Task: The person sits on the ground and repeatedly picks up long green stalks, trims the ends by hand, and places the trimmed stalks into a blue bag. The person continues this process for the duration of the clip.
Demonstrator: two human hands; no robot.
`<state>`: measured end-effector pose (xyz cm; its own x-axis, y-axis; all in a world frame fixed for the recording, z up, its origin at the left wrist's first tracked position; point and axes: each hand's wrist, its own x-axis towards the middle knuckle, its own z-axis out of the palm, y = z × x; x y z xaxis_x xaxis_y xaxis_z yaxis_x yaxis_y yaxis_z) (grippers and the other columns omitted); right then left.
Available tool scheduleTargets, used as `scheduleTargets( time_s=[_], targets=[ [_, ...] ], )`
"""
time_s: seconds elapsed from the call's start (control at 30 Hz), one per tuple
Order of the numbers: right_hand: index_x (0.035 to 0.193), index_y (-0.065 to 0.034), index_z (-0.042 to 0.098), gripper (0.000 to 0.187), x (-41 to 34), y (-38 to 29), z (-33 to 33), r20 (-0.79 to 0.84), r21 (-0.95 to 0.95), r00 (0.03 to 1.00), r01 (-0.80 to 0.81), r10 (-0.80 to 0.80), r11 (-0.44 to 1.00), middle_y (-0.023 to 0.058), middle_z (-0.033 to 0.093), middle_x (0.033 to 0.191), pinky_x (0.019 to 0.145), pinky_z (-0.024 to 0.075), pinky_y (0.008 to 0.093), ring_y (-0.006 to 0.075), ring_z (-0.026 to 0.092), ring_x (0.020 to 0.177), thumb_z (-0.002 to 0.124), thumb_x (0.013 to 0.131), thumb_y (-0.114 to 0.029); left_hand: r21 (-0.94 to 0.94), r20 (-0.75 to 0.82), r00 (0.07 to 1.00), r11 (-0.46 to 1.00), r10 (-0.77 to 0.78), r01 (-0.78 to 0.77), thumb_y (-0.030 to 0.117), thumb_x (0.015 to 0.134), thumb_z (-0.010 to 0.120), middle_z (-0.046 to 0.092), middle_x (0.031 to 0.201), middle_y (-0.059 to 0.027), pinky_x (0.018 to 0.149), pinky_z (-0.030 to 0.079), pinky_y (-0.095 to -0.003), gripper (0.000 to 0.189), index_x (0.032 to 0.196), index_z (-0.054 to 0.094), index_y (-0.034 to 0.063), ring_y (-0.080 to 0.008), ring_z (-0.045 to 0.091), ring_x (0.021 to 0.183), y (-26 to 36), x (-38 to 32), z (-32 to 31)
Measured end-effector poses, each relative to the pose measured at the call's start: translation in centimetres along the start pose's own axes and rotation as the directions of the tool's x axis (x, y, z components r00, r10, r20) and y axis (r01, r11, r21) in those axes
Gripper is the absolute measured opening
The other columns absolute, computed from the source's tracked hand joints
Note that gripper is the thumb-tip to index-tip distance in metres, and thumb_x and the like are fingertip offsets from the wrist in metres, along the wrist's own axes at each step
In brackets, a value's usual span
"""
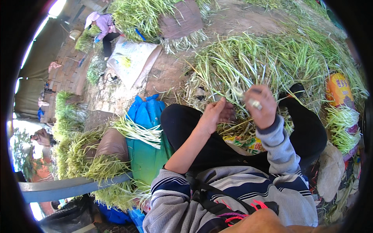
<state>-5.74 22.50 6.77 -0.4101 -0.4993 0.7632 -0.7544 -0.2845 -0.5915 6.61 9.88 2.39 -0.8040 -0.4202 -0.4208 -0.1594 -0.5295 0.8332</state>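
My left hand (217, 113) is raised above my crossed legs, thumb up and blurred fingers apart, with nothing visible in it. To its right, my right hand (260, 106) is curled around a blurred piece of pale green stalk (238, 92); something whitish, perhaps a wrap, shows at its fingers. Beyond both hands spreads a large loose pile of long green stalks with pale ends (250, 61), possibly garlic shoots. On the blue-green plastic covering (148, 116) at my left lies a small bunch of trimmed pale stalks (141, 132).
Brown-wrapped bundles (112, 144) and a curved metal bar (72, 186) are at left. A person (102, 26) bends near a white sheet (131, 55) at upper left. At right are a yellow-orange printed bag (340, 88), more stalks (342, 125) and a large stone (330, 171).
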Motion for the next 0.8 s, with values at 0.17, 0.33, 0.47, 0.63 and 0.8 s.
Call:
scheduleTargets(
  time_s=[0.17,0.33,0.47,0.63,0.8],
  targets=[
    [0.084,-0.0041,0.058,0.023,-4.9,-1.5,4.6,0.323,0.145,0.873,0.336,-0.366,0.931,0.0106,0.052,0.089,0.064,0.0469,0.0317,0.0252,0.054,0.077,0.062,0.061,-0.006,-0.258,0.030,0.997,0.963,-0.072,0.078,0.029,0.083,0.053,0.058,0.079,-0.0075,0.060,0.050,-0.0326,0.033,0.095,0.053,-0.0009,-0.0185,0.058,0.068,0.3,-0.9,-1.2],
    [0.089,-0.0069,0.057,0.025,-8.0,-1.8,5.0,0.521,0.174,0.799,0.244,-0.299,0.954,0.0120,0.051,0.102,0.078,0.0453,0.0332,0.0270,0.050,0.095,0.055,0.064,-0.007,-0.317,0.024,1.000,0.949,0.002,0.006,0.018,0.083,0.052,0.055,0.073,-0.0052,0.052,0.048,-0.0281,0.021,0.096,0.054,0.0020,-0.0165,0.055,0.060,0.7,-1.3,-2.6],
    [0.085,-0.0055,0.058,0.015,-8.2,-1.0,3.6,0.516,0.201,0.854,-0.187,0.059,0.961,0.0085,0.056,0.077,0.058,0.0462,0.0314,0.0253,0.056,0.068,0.056,0.070,-0.004,-0.192,-0.016,0.997,0.978,0.077,-0.079,0.019,0.083,0.052,0.053,0.069,-0.0023,0.048,0.043,-0.0233,0.021,0.097,0.054,0.0029,-0.0134,0.053,0.060,1.4,-1.9,-2.7],
    [0.081,0.0026,0.054,0.011,-5.5,0.7,2.6,0.357,0.336,0.723,-0.690,0.592,0.641,0.0018,0.049,0.059,0.051,0.0373,0.0209,0.0071,0.045,0.054,0.048,0.082,-0.006,-0.188,0.017,0.992,0.975,0.125,-0.119,0.017,0.084,0.051,0.053,0.069,-0.0033,0.047,0.042,-0.0226,0.019,0.096,0.054,0.0029,-0.0134,0.053,0.058,0.9,-1.9,-1.8],
    [0.077,-0.0007,0.053,0.022,-4.0,3.0,2.8,0.328,0.416,0.695,-0.714,0.639,0.563,-0.0012,0.048,0.061,0.050,0.0339,0.0198,0.0050,0.041,0.054,0.052,0.084,-0.022,-0.155,0.034,0.991,0.980,0.131,-0.124,0.016,0.085,0.049,0.053,0.069,-0.0044,0.045,0.040,-0.0219,0.019,0.096,0.054,0.0015,-0.0131,0.051,0.056,0.0,-1.9,-1.1]
  ],
)
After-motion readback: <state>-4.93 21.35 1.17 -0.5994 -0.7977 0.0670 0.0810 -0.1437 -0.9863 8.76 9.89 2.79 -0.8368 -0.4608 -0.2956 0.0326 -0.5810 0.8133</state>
